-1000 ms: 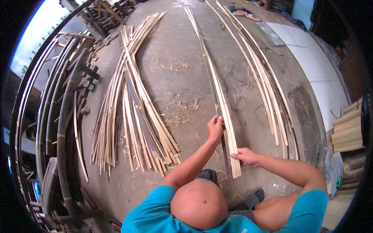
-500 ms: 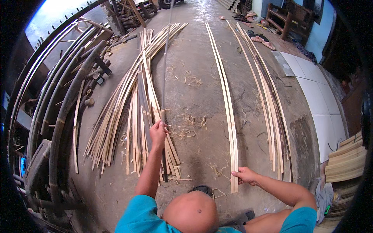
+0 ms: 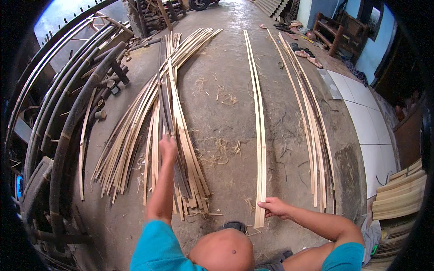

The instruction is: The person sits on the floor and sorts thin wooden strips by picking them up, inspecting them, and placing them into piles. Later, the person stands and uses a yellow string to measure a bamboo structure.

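Observation:
On the floor at the left lies a large crossed pile of long pale bamboo strips (image 3: 131, 126), with a few dark ones among them. My left hand (image 3: 168, 147) is over this pile, closed around a dark bamboo strip (image 3: 165, 110); its fingers are slightly blurred and partly hidden. My right hand (image 3: 275, 207) pinches the near end of a narrow pair of pale bamboo strips (image 3: 261, 158), which runs side by side far away across the floor.
Another bundle of strips (image 3: 312, 122) lies to the right, beside white tiles (image 3: 357, 104). Thick dark bamboo poles (image 3: 81, 108) stand along the left. Stacked pale slats (image 3: 400, 194) are at the near right. A wooden bench (image 3: 327, 34) stands at the far right.
My left hand has moved left and slightly forward, bringing the raised dark strip down onto the pile. My right hand keeps hold of the pale pair, shifted slightly left in view.

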The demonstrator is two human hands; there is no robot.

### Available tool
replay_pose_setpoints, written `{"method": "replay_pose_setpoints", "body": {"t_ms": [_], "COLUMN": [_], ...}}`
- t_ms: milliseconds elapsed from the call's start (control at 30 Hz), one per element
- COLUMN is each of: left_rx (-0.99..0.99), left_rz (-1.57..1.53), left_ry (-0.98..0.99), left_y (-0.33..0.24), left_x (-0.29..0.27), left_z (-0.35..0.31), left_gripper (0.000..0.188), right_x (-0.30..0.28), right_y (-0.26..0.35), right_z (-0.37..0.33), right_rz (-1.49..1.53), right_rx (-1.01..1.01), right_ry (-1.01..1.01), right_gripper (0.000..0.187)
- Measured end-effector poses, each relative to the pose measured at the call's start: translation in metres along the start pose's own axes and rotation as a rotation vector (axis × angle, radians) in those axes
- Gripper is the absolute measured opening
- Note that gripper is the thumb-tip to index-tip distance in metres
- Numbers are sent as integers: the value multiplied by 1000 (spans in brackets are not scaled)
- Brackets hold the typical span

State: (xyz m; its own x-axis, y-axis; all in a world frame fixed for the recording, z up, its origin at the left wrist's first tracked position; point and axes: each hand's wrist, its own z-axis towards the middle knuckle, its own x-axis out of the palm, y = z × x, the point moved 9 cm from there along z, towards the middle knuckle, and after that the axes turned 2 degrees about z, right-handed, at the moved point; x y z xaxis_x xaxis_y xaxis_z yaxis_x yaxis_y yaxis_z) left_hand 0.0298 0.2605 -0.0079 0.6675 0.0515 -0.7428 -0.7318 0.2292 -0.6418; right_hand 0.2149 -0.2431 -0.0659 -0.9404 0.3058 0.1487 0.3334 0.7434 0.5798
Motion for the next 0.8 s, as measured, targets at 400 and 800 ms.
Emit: {"method": "replay_pose_setpoints", "body": {"t_ms": [400,800], "left_rx": [-402,462], "left_rz": [-953,159], "left_ry": [882,-41], "left_y": [-104,43], "left_x": [91,-145], "left_z": [-212,47], "left_gripper": [22,27], "right_x": [100,119], "right_y": [101,102], "right_z": [27,-19], "right_rz": [-371,-589], "right_rx": [-554,-798], "right_ry": [-39,27], "right_gripper": [38,38]}}
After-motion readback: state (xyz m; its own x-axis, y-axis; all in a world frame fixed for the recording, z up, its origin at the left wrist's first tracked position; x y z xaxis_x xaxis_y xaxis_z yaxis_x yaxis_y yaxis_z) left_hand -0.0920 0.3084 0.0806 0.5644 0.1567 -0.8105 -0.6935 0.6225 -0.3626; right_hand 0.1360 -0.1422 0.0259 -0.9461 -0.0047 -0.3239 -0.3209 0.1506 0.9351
